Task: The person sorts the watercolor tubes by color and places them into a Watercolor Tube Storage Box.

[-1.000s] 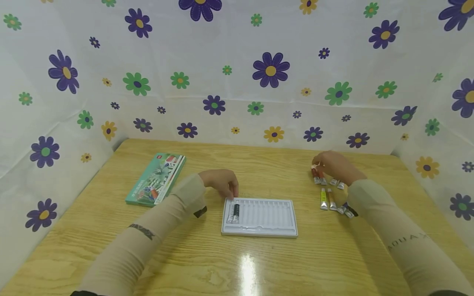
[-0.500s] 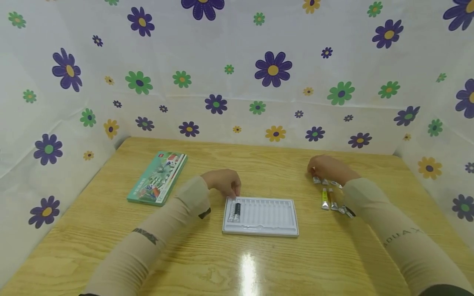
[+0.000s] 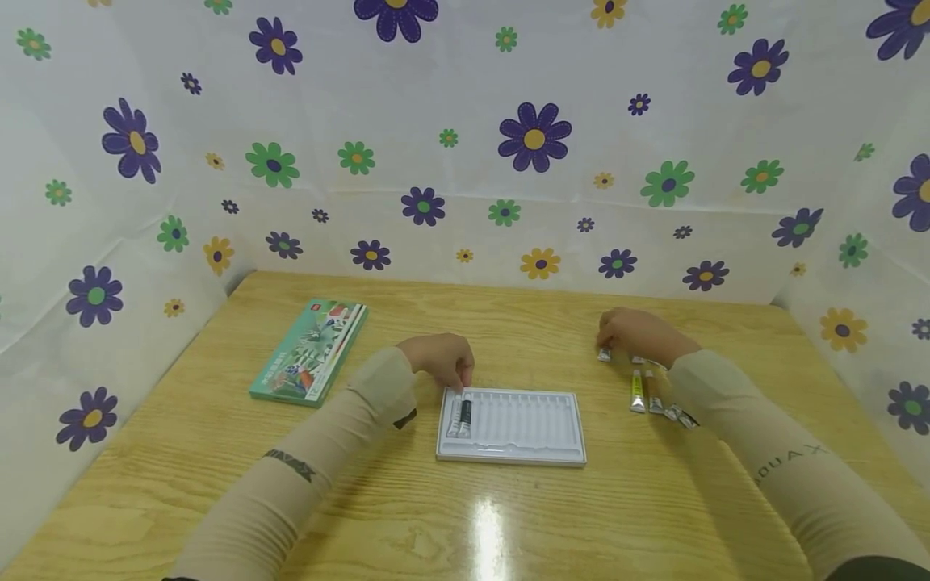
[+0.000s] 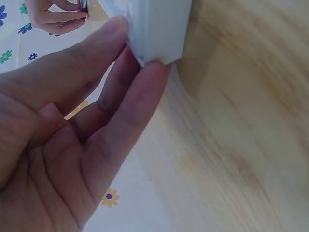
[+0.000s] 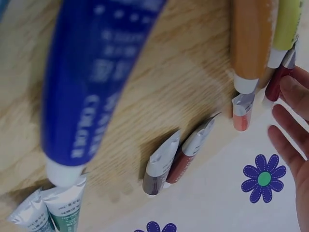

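Lettering on a blue tube (image 5: pixel 91 87) reads "COLOUR"; left hand (image 3: pixel 440 357) pinches white tray (image 3: pixel 512 457), right hand (image 3: pixel 641 332) pinches dark-red tube (image 5: pixel 274 88).

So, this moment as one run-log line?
left fingers: pinch white tray corner; right fingers: hold dark-red paint tube; two tubes in tray

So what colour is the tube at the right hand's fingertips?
The tube is dark red, clearest in the right wrist view.
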The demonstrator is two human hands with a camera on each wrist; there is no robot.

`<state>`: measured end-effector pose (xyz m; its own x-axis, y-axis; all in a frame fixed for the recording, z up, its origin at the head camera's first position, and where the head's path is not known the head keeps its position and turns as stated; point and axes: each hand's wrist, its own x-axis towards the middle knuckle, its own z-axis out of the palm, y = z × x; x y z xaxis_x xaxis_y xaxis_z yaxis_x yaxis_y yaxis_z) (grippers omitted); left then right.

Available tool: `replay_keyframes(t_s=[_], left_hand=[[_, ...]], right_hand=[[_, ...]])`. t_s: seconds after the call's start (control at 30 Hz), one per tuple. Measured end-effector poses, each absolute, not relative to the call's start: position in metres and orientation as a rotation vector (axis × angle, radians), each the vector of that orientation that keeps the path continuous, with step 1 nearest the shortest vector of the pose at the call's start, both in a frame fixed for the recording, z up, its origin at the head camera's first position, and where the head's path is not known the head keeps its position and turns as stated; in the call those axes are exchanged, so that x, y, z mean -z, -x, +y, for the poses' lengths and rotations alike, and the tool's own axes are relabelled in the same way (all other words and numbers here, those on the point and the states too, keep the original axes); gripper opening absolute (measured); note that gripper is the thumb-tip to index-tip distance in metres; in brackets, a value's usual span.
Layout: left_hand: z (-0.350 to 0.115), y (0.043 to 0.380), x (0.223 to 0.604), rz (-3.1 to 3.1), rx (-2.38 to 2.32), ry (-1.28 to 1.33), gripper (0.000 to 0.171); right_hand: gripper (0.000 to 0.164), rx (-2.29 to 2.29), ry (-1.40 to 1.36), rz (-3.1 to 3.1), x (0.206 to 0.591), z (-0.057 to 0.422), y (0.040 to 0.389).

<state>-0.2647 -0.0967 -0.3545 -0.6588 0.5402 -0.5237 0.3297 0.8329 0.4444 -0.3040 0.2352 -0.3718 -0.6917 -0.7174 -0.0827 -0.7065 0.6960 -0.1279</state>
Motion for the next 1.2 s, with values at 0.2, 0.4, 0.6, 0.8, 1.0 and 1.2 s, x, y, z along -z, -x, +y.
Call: replay_keyframes(t_s=[0.2, 0.4, 0.6, 0.8, 1.0, 1.2], left_hand=[[-0.097, 0.264, 0.356, 2.335, -0.419, -0.607, 0.008], [-0.097, 0.264, 0.359, 2.334, -0.434, -0.599, 0.006], [-0.098, 0.264, 0.358, 2.343, -0.442, -0.594, 0.007], [-0.099, 0.265, 0.358, 2.345, -0.461, -0.619, 0.006], [-0.101, 0.266, 0.359, 2.34, -0.468, -0.622, 0.006], [-0.1, 0.268, 0.362, 2.343, -0.445, -0.605, 0.007]], right_hand=[[0.018, 0.191, 1.122, 2.786, 0.374, 0.237, 0.301], [0.014, 0.164, 1.162, 2.791, 0.376, 0.237, 0.3], [0.012, 0.119, 1.202, 2.796, 0.375, 0.233, 0.299], [0.012, 0.15, 1.328, 2.837, 0.371, 0.221, 0.293], [0.013, 0.205, 1.649, 2.855, 0.358, 0.188, 0.28], [0.011, 0.169, 1.971, 2.758, 0.347, 0.144, 0.257]])
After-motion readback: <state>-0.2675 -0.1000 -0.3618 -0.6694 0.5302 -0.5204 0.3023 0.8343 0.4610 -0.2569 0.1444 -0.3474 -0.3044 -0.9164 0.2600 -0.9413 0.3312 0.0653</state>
